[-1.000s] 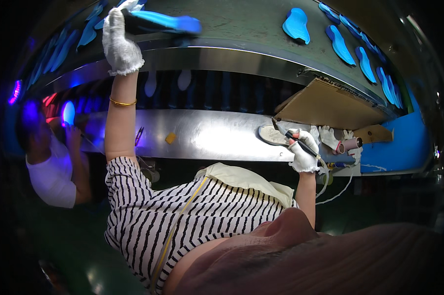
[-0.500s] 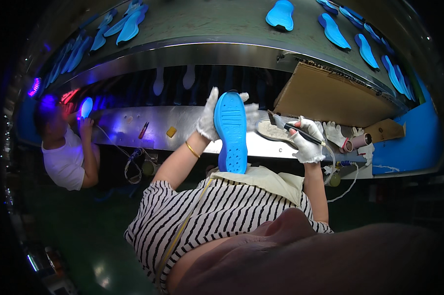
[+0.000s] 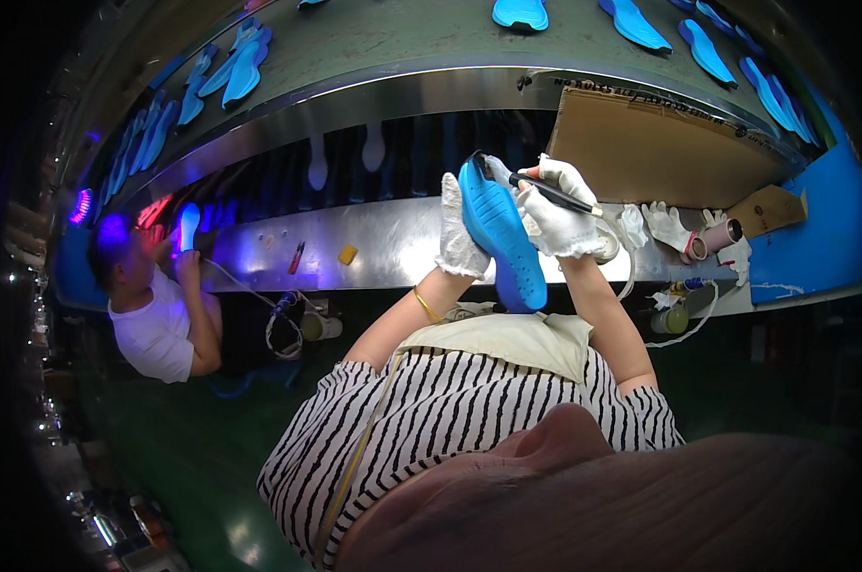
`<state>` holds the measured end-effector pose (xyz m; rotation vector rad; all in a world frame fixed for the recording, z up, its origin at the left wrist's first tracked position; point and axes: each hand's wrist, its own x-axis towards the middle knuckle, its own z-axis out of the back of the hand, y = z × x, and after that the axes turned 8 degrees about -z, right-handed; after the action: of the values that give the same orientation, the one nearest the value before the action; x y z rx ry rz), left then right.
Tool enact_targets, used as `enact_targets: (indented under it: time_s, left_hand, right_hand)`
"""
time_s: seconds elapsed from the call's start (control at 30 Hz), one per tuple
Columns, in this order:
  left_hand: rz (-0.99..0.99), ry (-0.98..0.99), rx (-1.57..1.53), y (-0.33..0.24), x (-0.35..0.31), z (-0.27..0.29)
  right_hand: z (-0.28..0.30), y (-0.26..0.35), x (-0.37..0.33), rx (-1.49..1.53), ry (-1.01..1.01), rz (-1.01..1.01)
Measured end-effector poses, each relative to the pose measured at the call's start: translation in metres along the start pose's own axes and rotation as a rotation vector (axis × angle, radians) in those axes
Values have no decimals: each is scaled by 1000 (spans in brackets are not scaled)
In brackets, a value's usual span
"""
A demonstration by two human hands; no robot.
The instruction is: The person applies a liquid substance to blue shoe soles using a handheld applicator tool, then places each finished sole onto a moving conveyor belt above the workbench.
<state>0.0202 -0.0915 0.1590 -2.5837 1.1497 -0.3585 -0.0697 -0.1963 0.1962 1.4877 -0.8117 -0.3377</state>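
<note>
A blue shoe sole (image 3: 503,234) with holes and ridges is tilted in my left hand (image 3: 458,238), which wears a white glove. The fingers behind the sole are mostly hidden; the thumb lies along its left edge. My right hand (image 3: 560,217), in a white glove with bare fingertips, grips a black-handled brush (image 3: 563,196). Its bristles meet the sole's far end, at the dark tip. A pale tube runs from the handle's rear down past my wrist.
A metal bench (image 3: 393,250) holds a yellow sponge (image 3: 347,255), white gloves (image 3: 667,227) and a spool-like cylinder (image 3: 722,235). Behind stands a cardboard panel (image 3: 641,153). Blue soles lie on the green conveyor belt (image 3: 402,38). At left, a co-worker (image 3: 154,315) holds another sole.
My right hand has moved left with the brush, from beside the sole to its far end. My left hand has tilted the sole, its top leaning left. The view has shifted slightly.
</note>
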Motion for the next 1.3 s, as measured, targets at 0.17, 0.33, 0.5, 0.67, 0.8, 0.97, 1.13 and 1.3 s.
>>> enact_targets:
  time_s: [0.17, 0.33, 0.5, 0.67, 0.8, 0.97, 1.13, 1.3]
  left_hand:
    - [44, -115, 148, -2, 0, 8]
    - [118, -96, 252, -11, 3, 16]
    - [199, -65, 187, -20, 6, 22]
    - [280, 1, 143, -29, 10, 20]
    - [346, 84, 66, -36, 6, 11]
    - [429, -129, 345, -27, -37, 14]
    - [276, -65, 504, -17, -38, 25]
    - [166, -26, 318, -17, -11, 20]
  right_hand:
    - [-4, -2, -18, 77, 156, -10]
    - [4, -4, -24, 13, 87, -20]
    - [6, 3, -38, -113, 236, -4]
    - [7, 7, -43, -327, 148, 233]
    - [15, 5, -51, -231, 298, 98]
    - [32, -5, -62, -63, 129, -329]
    - [32, -13, -66, -77, 281, -235]
    - [19, -8, -57, -64, 134, -223]
